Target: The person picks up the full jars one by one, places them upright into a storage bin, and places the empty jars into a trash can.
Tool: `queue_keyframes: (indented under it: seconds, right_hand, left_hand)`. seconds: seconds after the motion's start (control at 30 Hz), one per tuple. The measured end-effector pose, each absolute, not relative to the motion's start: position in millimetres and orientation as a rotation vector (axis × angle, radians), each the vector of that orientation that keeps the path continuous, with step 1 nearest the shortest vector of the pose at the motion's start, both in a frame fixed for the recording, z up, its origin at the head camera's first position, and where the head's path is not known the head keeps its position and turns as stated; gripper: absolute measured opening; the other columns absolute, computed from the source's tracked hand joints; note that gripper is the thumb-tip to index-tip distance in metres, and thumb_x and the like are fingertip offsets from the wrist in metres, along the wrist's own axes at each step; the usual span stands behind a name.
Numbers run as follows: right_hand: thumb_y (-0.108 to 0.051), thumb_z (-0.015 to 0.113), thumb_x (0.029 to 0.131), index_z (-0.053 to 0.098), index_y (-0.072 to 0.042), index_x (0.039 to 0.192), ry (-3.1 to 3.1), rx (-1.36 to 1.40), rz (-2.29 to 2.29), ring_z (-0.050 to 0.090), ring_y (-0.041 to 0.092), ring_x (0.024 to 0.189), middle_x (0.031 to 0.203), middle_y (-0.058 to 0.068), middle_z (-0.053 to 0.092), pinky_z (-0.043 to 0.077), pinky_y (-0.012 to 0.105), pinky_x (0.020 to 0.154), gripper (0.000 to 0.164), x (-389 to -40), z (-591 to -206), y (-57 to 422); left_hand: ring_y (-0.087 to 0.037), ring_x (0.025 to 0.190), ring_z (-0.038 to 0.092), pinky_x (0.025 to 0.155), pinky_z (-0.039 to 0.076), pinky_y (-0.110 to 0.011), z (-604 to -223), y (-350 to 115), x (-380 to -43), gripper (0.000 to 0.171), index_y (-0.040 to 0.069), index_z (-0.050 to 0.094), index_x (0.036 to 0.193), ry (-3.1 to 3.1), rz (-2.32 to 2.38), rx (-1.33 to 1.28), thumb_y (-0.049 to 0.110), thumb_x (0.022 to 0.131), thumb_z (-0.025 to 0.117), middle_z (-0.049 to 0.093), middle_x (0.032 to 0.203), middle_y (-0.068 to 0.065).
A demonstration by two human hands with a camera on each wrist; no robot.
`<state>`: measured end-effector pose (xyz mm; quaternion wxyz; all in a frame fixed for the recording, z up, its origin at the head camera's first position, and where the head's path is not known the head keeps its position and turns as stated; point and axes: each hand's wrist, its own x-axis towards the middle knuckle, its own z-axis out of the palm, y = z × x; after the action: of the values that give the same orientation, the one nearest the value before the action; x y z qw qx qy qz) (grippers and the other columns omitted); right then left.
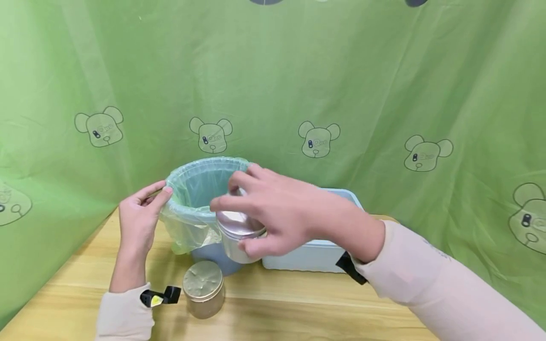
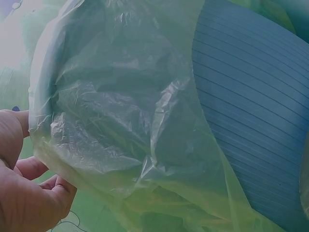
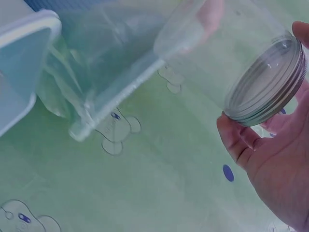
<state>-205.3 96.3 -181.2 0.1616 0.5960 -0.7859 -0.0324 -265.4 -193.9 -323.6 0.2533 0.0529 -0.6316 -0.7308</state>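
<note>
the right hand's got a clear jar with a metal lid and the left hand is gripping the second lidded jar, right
Not quite: the left hand grips the bag-lined bin at its rim, as the head view shows, not the second lidded jar. The right hand does hold a clear jar with a metal lid.

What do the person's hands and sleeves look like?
The left hand and right hand wear no gloves. The left sleeve and right sleeve are pale cream; the right one bears a faint greyish marking. A black left strap has a yellow patch; the right strap is black too.
</note>
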Motion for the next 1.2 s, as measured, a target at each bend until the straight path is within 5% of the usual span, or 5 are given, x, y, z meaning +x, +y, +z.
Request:
queue_keyframes:
  seconds: [0.53,1.2]
  right_hand:
    - [-0.043,0.059,0.093,0.055,-0.026,0.144,-2.479,1.486,-0.125,0.044,0.022,0.099,0.117,0.002,0.056,0.039,0.035,0.083,0.054,-239,-142,72]
    - [-0.048,0.055,0.094,0.044,-0.033,0.148,-2.679,1.252,-0.087,0.038,0.024,0.101,0.126,0.005,0.046,0.034,0.035,0.085,0.057,-307,-197,33]
  left_hand:
    - [-0.011,0.091,0.061,0.072,0.052,-0.015,-324,-196,-266,0.037,0.0,0.074,0.121,-1.706,-1.981,0.15,0.013,0.087,0.083,0.068,0.111,0.0]
    - [-0.011,0.092,0.062,0.071,0.052,-0.015,-323,-195,-266,0.039,0.0,0.074,0.122,-1.743,-1.966,0.152,0.016,0.088,0.083,0.069,0.108,0.001]
